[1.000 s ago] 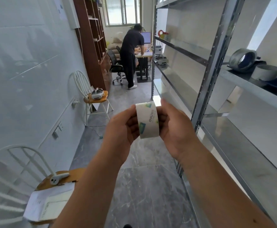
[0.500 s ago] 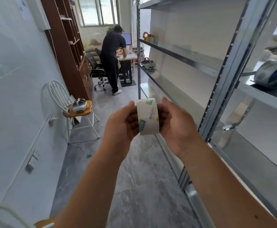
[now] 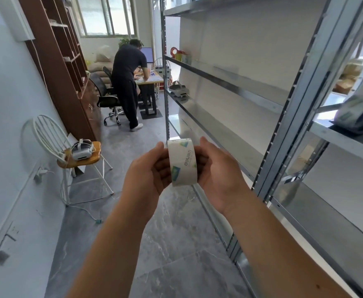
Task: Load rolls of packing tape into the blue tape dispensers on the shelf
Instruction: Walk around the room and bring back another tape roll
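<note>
I hold a roll of clear packing tape (image 3: 182,161) edge-on in front of me, with green marks and printed lettering on its band. My left hand (image 3: 148,171) grips its left side and my right hand (image 3: 217,173) grips its right side. On the metal shelf (image 3: 346,140) at the right edge lies another tape roll in a dark dispenser (image 3: 358,115), blurred. I cannot tell the dispenser's colour here.
A tall metal rack (image 3: 292,117) runs along the right. A white wire chair (image 3: 55,145) with a headset (image 3: 82,149) stands at the left wall. A person (image 3: 126,82) bends over a desk at the far end. Grey tiled floor lies below.
The view has swung left and up, so the shelf with the dispenser slid toward the right edge. Both hands still hold the roll the same way.
</note>
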